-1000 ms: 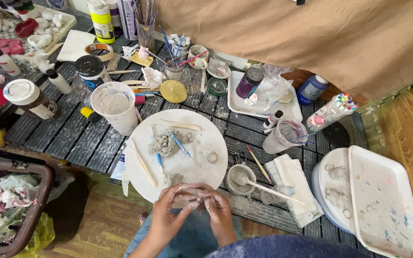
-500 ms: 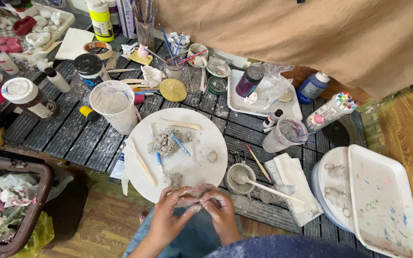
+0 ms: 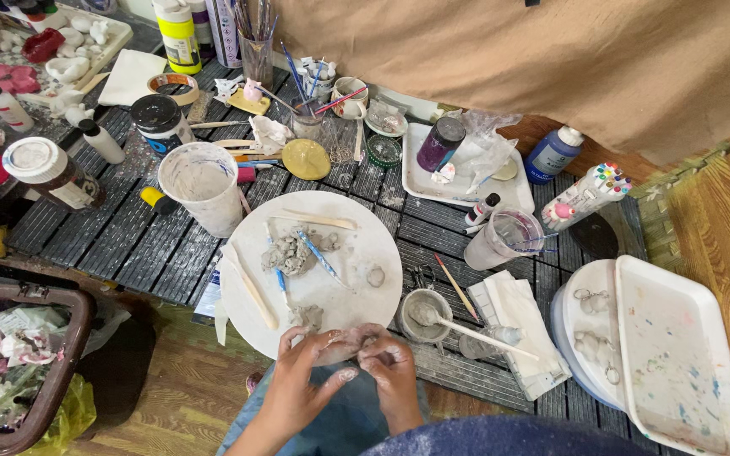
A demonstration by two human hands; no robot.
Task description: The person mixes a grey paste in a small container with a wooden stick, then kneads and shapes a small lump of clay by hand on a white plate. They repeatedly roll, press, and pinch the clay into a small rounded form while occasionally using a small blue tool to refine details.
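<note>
Left hand (image 3: pixel 304 371) and right hand (image 3: pixel 392 365) jointly pinch a clay lump (image 3: pixel 353 339) between fingertips, at the plate (image 3: pixel 356 245) edge.

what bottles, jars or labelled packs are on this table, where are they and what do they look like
Yellow bottle: top left, white cap.
Black-lidded jar: left of centre, squat.
White-lidded jar: far left, brown, pale label.
Small white bottle: between those jars, dark cap.
Purple jar: on the white tray, black lid.
Blue bottle: right of the tray, white cap.
White tube: right, lying tilted, coloured dots.
</note>
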